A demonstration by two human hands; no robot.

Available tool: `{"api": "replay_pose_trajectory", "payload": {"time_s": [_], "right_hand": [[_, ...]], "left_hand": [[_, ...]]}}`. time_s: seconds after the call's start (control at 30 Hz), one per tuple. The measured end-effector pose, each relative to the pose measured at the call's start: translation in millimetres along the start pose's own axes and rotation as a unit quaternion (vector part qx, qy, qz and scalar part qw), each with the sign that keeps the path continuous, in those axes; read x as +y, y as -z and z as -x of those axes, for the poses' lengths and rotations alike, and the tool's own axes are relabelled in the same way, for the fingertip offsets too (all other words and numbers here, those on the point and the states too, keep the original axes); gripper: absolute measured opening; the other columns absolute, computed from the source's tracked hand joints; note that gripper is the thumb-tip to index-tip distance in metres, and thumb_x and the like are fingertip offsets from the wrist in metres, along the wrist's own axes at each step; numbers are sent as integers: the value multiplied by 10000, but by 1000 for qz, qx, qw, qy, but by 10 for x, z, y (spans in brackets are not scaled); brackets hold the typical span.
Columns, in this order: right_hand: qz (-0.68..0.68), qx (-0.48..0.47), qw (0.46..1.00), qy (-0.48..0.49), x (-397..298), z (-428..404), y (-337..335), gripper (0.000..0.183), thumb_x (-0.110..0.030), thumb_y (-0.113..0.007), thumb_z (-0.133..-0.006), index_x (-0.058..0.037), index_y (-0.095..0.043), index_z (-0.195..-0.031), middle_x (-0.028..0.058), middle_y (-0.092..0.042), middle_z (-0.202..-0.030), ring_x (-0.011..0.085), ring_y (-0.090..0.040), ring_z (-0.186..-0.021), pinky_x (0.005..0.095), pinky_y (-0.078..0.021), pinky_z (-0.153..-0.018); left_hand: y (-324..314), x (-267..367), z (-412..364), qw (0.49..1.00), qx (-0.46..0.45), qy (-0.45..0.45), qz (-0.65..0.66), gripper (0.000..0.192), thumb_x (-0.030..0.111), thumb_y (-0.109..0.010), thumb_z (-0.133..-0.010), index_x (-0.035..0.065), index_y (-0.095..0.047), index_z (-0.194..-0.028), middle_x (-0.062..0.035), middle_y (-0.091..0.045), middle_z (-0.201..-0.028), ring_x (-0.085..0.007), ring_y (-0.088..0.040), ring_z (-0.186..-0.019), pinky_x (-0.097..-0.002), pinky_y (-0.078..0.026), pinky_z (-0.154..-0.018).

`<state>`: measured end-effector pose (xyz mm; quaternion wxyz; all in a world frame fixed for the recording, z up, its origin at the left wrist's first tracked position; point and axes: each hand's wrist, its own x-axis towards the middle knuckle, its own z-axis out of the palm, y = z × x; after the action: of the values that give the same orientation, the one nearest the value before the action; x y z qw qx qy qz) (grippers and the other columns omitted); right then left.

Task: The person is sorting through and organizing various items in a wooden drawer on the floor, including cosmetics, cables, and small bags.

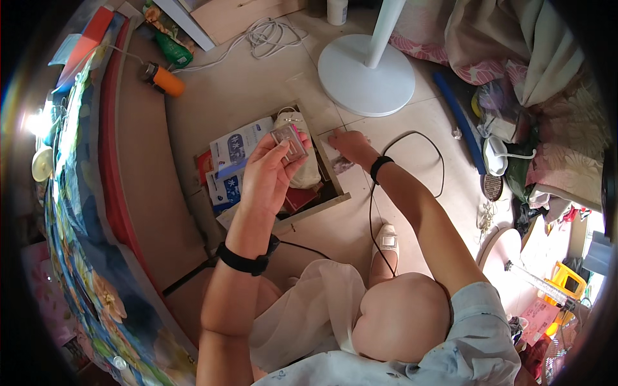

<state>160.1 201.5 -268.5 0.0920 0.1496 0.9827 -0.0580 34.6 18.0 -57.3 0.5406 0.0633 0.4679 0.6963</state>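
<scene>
My left hand (270,166) grips a small clear plastic case (290,142) with a pink edge, held up over an open drawer (333,181). Inside the drawer, white-and-blue printed packets (236,144) lie at the left. A cream cloth pouch (305,169) fills the right part, and a dark red item (300,199) shows near the front. My right hand (356,147) is low over the tiled floor, just outside the drawer's right wall, with its fingers bent. By its wrist lies a flat clear packet (342,165); whether the fingers hold anything is hidden.
A round white stand base (355,87) stands beyond the drawer. A black cable (372,212) loops across the floor near my foot. An orange bottle (166,82) and a coiled white cord (268,38) lie at the back. The bed (140,159) borders the left.
</scene>
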Motion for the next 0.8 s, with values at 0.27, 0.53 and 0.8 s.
{"api": "replay_pose_trajectory", "payload": {"time_s": [0.27, 0.53, 0.8], "right_hand": [[-359, 156, 912, -119, -62, 357, 535, 280, -138, -625, -775, -88, -594, -1049, 89, -602, -919, 246, -633, -713, 344, -516, -583], [-332, 322, 887, -4, -969, 816, 2193, 344, -235, -699, -733, -101, -603, -1034, 80, -595, -868, 237, -618, -707, 304, -500, -597], [-361, 302, 881, 50, -625, 789, 2644, 336, -68, -564, -754, -121, -613, -1082, 78, -555, -1107, 215, -613, -754, 321, -503, -669]], "left_hand": [[11, 52, 58, 999, -51, -16, 3, 289, 87, -515, -902, 54, -520, -1189, -90, -602, -1088, -171, -595, -955, -294, -485, -842], [-137, -92, -17, 972, -123, 11, 203, 329, 300, -497, -922, 58, -496, -1145, -92, -570, -1092, -259, -547, -1032, -398, -436, -919], [-230, 102, 157, 983, -134, 7, 124, 177, 162, -464, -942, 61, -524, -1074, -65, -589, -957, -173, -599, -843, -300, -534, -706]]}}
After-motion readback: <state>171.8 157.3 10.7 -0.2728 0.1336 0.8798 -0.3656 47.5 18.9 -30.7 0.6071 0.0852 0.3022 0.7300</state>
